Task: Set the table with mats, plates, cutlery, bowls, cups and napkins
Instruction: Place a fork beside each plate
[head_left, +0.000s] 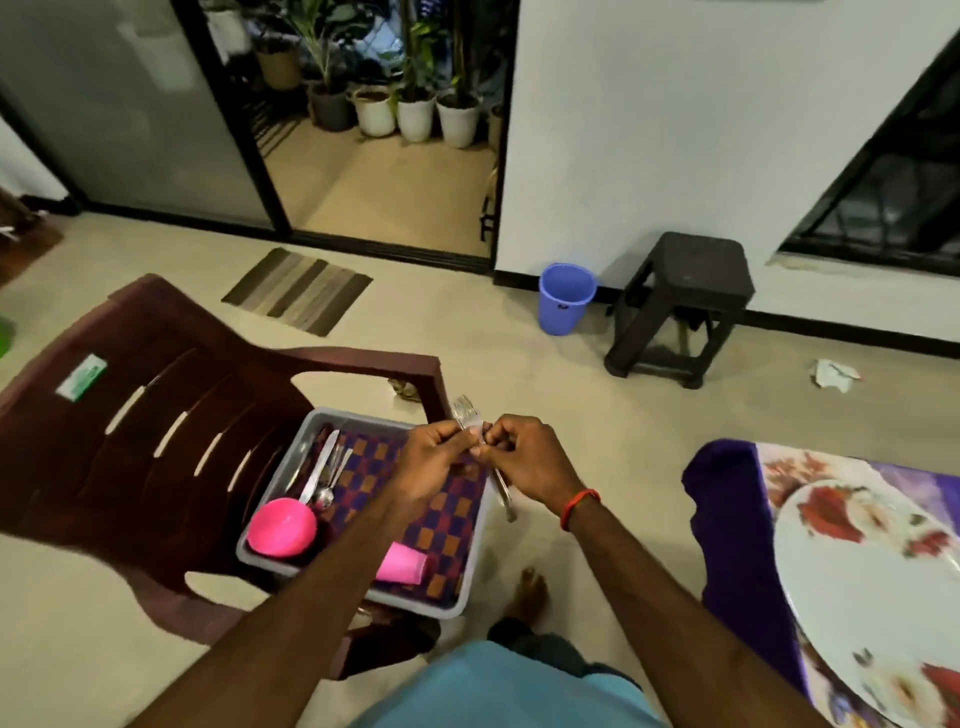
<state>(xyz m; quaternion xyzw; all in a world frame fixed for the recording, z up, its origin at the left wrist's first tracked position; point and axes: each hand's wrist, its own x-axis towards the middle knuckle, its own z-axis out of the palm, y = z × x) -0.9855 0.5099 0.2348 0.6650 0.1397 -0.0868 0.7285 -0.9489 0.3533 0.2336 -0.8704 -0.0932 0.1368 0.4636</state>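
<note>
Tray (474, 564) holds cutlery (321, 470), pink bowl (282, 527), pink cup (403, 564); left hand (434, 458) and right hand (531, 462) pinch forks (464, 410).

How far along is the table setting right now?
Done: a plate on the floral mat. In hand: left hand and right hand pinch forks by the grey tray. Left: knife, spoon, pink bowl, pink cup and checked cloth lie in the tray.

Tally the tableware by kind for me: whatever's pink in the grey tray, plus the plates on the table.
Pink bowl: 1
Pink cup: 1
Flowered plate: 1
Total: 3
Left out: the forks pinched by the left hand and right hand, and the cutlery in the grey tray, too blurred to count.
</note>
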